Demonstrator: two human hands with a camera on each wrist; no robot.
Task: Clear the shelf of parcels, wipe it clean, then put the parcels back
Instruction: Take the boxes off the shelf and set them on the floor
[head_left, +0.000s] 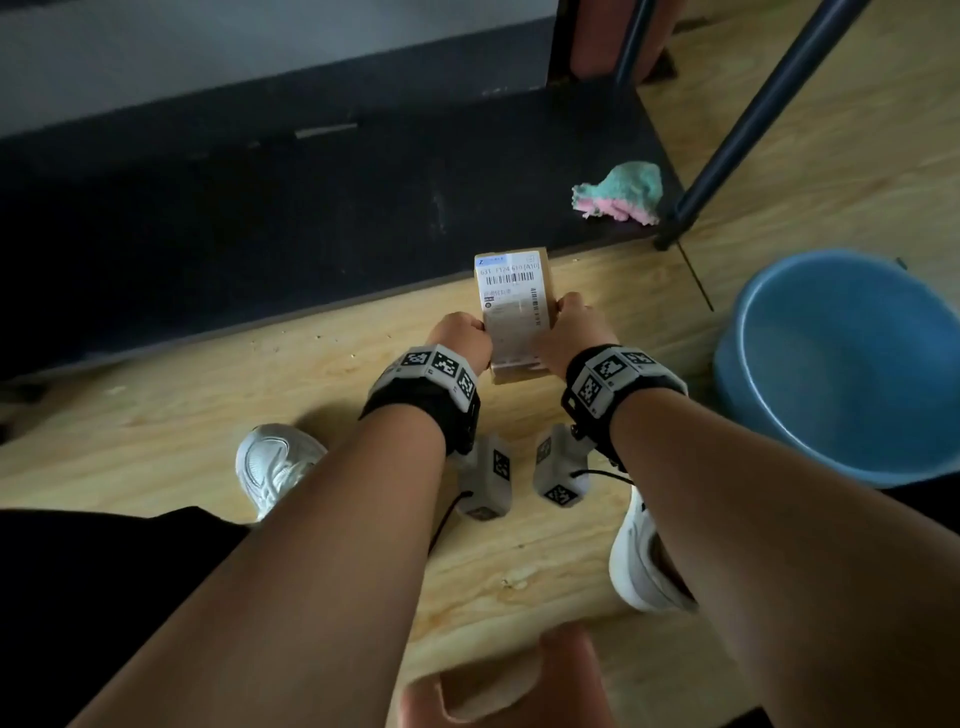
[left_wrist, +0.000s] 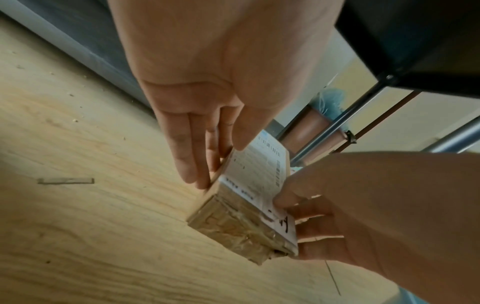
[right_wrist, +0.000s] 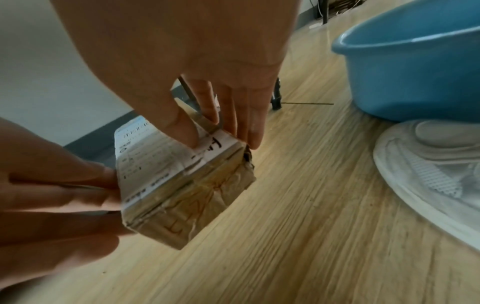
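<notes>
Forearms fill the near field of the head view, both wearing marker-tagged wrist bands. Left hand (head_left: 462, 338) clamps the left long side of the parcel (head_left: 514, 306) — fingers (left_wrist: 187, 164) down that side, thumb over the top edge. Right hand (head_left: 563, 332) mirrors it: thumb on the label, fingers (right_wrist: 244, 123) down the right side. The hands are close together, only the box's width between them. The parcel is a small taped cardboard box, shipping label up, low over the wood floor (head_left: 260, 395); whether it touches the floor I cannot tell.

Beyond the hands: the dark shelf board (head_left: 260, 218), no parcels on the part in view. Beyond and right of the right hand, a pink-and-teal cloth (head_left: 621, 195) lies on the shelf's corner. Further right, a blue basin (head_left: 852, 364) on the floor.

Judgement: either the last of the clearing or the start of the returning — not decidable here. Next move calls for a level two-handed carry and a flat set-down.
</notes>
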